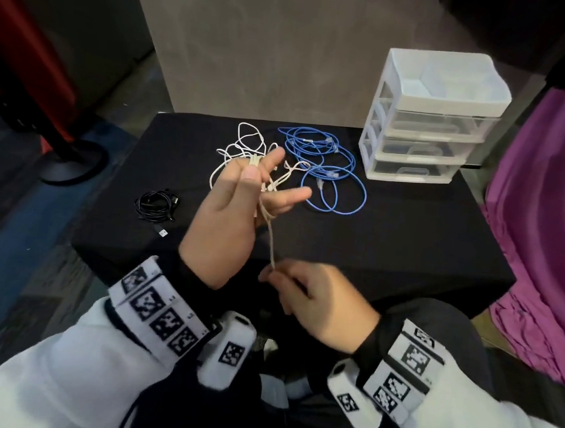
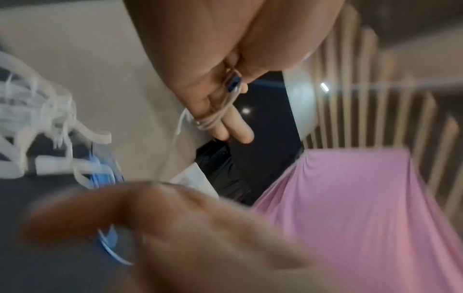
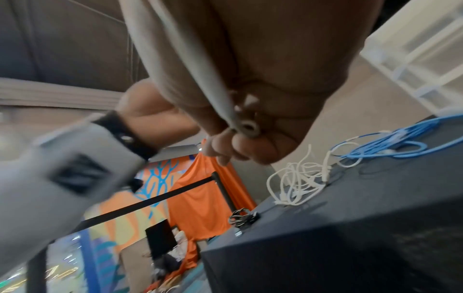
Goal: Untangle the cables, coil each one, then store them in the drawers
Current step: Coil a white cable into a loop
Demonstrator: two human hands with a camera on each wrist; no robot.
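Note:
My left hand [image 1: 238,195] is raised over the black table [image 1: 391,252], fingers spread, with a white cable [image 1: 270,233] wound round them. Its thumb holds the loops, and the blue-tongued USB plug [image 2: 234,84] sits tucked by the fingers [image 2: 225,119]. One strand runs down to my right hand [image 1: 304,295], which pinches it near the table's front edge. The cable [image 3: 213,79] runs through that hand's fingers [image 3: 225,150]. More white cable [image 1: 246,141] lies tangled behind. Blue cables [image 1: 326,169] lie in loose loops. A black coiled cable [image 1: 156,203] rests at the left.
A white drawer unit [image 1: 421,123] with three clear drawers, all closed, stands at the table's back right corner. Purple cloth [image 1: 549,222] hangs to the right. A stanchion base [image 1: 72,162] stands on the floor at the left.

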